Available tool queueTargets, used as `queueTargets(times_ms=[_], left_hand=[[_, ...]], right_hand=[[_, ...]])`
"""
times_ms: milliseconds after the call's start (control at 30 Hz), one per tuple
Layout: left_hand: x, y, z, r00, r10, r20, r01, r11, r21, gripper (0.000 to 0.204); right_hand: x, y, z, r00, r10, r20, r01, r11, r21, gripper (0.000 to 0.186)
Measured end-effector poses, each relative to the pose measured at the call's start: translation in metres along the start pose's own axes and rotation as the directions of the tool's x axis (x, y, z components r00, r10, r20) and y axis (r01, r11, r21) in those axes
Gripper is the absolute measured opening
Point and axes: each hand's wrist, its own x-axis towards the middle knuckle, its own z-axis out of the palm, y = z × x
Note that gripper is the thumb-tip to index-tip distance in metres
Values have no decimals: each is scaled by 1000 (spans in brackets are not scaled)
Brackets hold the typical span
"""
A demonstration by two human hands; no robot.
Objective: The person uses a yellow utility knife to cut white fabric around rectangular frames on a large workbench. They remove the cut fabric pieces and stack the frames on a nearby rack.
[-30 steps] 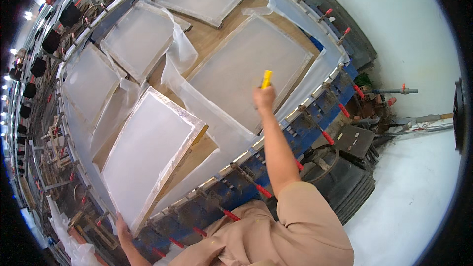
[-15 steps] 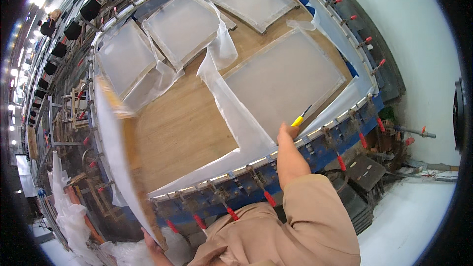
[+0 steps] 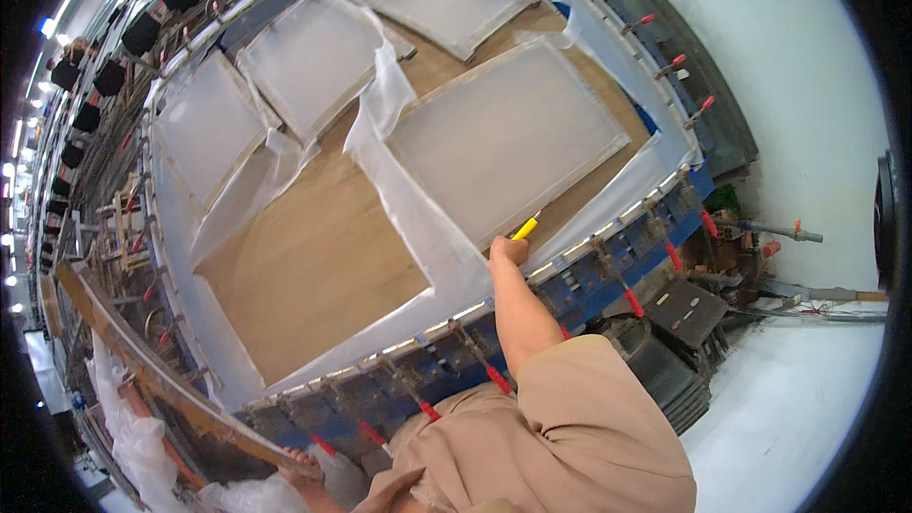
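My right hand (image 3: 509, 250) is closed round a yellow-handled cutter (image 3: 526, 227) with a thin tip, over the near corner of a mesh-covered frame (image 3: 518, 138). At the lower left my left hand (image 3: 302, 467) grips the lower end of a wooden frame (image 3: 152, 356), held tilted, nearly edge-on, off the table's left side. White mesh fabric (image 3: 418, 218) lies loose with cut edges round a bare rectangle of the brown wooden tabletop (image 3: 304, 266). Farther back lie more mesh-covered frames (image 3: 309, 57), one at the far left (image 3: 209, 128) and one at the far right (image 3: 442, 0).
Clamps with red handles (image 3: 499, 380) line the table's blue rim (image 3: 703, 180). Crumpled translucent plastic sheeting (image 3: 142, 427) lies at the lower left. A dark stool (image 3: 686, 318) stands beyond the right corner, near a white wall (image 3: 779, 85). Black boxes hang along the far left.
My left hand has swung the wooden frame leftward and down, away from the tabletop. My right hand still holds the cutter near the same frame corner. The whole view has shifted a little.
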Motion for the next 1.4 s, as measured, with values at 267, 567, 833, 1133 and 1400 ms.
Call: queueTargets(times_ms=[267,567,833,1133,1400], left_hand=[[1,-11,6,994,20,-110,-19,1000,12,31],[-1,-22,0,997,-21,-80,10,991,-132,28],[-33,-24,-9,954,293,-57,-289,955,68,39],[-71,2,-20,793,540,-283,-529,840,120,60],[-137,24,-111,684,487,-543,-603,797,-44,65]], right_hand=[[-49,30,7,957,-250,146,284,909,-303,80],[-64,30,11,926,-298,230,363,871,-333,79],[-31,9,-28,898,-405,170,410,912,4,65],[-19,-110,-77,910,-209,357,-149,640,754,51],[-57,-116,-71,762,-505,405,-117,508,853,52]])
